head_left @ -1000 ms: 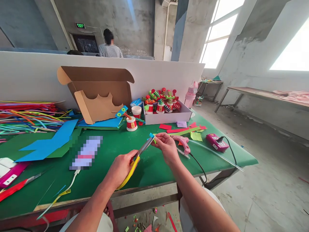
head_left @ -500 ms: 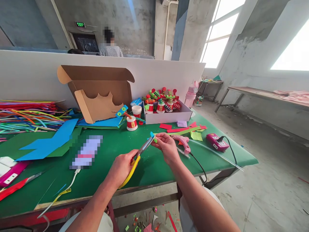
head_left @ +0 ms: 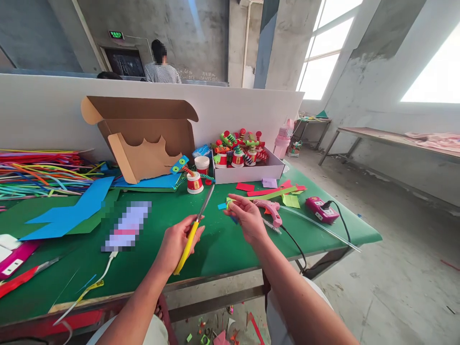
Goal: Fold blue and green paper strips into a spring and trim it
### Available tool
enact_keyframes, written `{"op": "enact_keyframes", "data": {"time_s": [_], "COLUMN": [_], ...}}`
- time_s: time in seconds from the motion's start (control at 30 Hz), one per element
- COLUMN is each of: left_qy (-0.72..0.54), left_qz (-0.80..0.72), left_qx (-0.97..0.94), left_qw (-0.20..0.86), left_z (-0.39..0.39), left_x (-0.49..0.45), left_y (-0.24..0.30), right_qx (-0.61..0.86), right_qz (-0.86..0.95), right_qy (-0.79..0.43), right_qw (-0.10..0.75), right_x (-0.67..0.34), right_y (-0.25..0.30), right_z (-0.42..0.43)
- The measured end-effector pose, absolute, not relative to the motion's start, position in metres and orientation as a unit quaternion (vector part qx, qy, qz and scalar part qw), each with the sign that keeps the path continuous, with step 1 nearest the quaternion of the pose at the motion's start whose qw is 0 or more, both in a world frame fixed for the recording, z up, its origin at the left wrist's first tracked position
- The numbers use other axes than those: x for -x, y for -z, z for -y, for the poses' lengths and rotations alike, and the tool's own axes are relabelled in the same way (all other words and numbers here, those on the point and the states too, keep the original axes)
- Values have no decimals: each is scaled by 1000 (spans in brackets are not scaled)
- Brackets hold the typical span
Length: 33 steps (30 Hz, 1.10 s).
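Observation:
My left hand (head_left: pixel 181 239) is closed round the yellow handles of a pair of scissors (head_left: pixel 192 239), whose blades look shut and point up and away from me. In my right hand (head_left: pixel 247 216), thumb and fingers pinch small pieces of green and blue paper (head_left: pixel 227 204). The scissors and the paper are apart. Just right of that hand, a pink glue gun (head_left: pixel 272 212) lies on the green table (head_left: pixel 219 249). Beyond both hands stands a figure made of a red and white paper cup (head_left: pixel 195 183) with coiled arms and a blue head.
A white box (head_left: pixel 247 173) holds several cup figures. An open cardboard box (head_left: pixel 143 120) stands behind. Coloured pipe cleaners (head_left: pixel 46 175) and a phone (head_left: pixel 127 226) lie left. Paper scraps (head_left: pixel 291 200) and a pink power strip (head_left: pixel 321 210) lie right. A person (head_left: pixel 161 67) is beyond the partition.
The scissors have come away from the paper, swinging left and upright, and their blades now look shut. My right hand still pinches the paper, with a blue piece now showing lower down.

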<state>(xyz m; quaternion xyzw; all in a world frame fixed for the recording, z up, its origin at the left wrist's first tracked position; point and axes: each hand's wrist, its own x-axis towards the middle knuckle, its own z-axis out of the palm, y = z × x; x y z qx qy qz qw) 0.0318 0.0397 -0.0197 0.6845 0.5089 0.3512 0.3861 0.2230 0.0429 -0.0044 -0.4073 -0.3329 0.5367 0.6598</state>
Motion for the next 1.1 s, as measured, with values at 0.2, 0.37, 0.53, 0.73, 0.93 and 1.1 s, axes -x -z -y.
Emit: {"op": "enact_keyframes", "data": {"time_s": [0.2,0.37,0.53,0.73,0.93,1.1], "left_qy": [-406,-314,-198,-161,-147,-148], "left_qz": [-518,-531,-527,-533,-542,-541], "left_qx": [-654,-757,-820,-829,-825,-824], "left_qw": [374,216,103,49,58,74], "left_z": [-38,-38,-37,-31,-30,-30], "left_x": [-31,-23,-23,-32,-36,-36], "left_y": [11,13,17,14,12,13], "right_qx": [386,390,364,342,346,347], "right_qz": [288,253,226,234,237,240], "right_qy": [-595,-590,-579,-589,-593,-587], "right_qw": [643,660,694,694,688,691], "right_x": [-212,-216,-217,-214,-212,-212], "right_y": [11,16,16,15,11,11], "right_z": [-41,-46,-49,-46,-42,-42]}}
